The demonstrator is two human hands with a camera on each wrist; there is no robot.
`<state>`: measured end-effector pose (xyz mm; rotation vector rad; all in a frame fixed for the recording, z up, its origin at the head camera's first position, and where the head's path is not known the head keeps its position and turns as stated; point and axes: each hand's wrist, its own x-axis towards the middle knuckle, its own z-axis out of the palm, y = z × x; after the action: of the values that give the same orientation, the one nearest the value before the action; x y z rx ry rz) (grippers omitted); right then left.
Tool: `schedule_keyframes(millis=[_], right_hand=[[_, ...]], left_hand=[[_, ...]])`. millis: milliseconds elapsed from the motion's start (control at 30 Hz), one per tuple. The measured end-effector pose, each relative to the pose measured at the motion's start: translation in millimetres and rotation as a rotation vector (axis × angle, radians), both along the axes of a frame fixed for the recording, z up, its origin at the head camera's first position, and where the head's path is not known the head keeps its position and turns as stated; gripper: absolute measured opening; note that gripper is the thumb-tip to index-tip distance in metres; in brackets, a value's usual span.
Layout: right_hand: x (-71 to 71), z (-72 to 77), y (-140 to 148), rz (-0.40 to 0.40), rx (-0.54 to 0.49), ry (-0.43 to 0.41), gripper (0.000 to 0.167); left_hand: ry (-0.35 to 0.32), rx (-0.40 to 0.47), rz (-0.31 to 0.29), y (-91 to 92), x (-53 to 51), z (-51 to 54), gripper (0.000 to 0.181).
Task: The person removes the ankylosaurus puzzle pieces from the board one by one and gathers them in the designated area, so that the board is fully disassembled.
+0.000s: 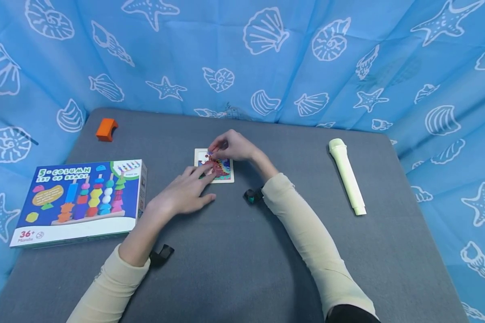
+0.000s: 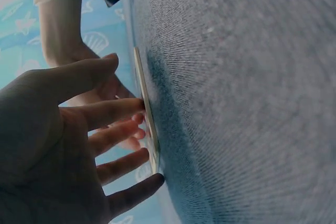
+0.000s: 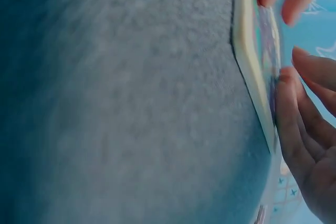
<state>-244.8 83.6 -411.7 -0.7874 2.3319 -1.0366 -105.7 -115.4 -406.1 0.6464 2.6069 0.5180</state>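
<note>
Fingers of our left hand [image 1: 182, 193] lie loosely extended on the puzzle board [image 1: 226, 181], coming in from eight o'clock; those of our right hand [image 1: 236, 146] bend over its twelve-o'clock side, and we cannot tell whether they grasp a piece. We have the board flat, about two o'clock from our left palm, eight from our right, its longer side seemingly running nine to three, neither hand clearly nearer.

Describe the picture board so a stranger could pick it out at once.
On the grey table, look between the blue box on the left and the pale tube on the right. There, at the left hand and right hand, lies the picture board. Flat and cream-framed, it is far smaller than the box and squarer than the tube.
</note>
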Motion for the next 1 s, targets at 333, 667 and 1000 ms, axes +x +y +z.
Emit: schedule_keyframes(millis=[333, 667, 1000], right_hand=[[-2.5, -1.8, -16, 0.008, 0.141, 0.026, 0.014], [1.4, -1.8, -21, 0.016, 0.186, 0.083, 0.010], [5.9, 2.8, -15, 0.040, 0.143, 0.176, 0.015]], left_hand=[[-0.066, 0.010, 0.010, 1.9, 1.7, 1.6, 0.073], [-0.061, 0.004, 0.026, 0.8, 3.4, 2.1, 0.072], [-0.063, 0.007, 0.029, 1.0, 3.7, 1.4, 0.072]])
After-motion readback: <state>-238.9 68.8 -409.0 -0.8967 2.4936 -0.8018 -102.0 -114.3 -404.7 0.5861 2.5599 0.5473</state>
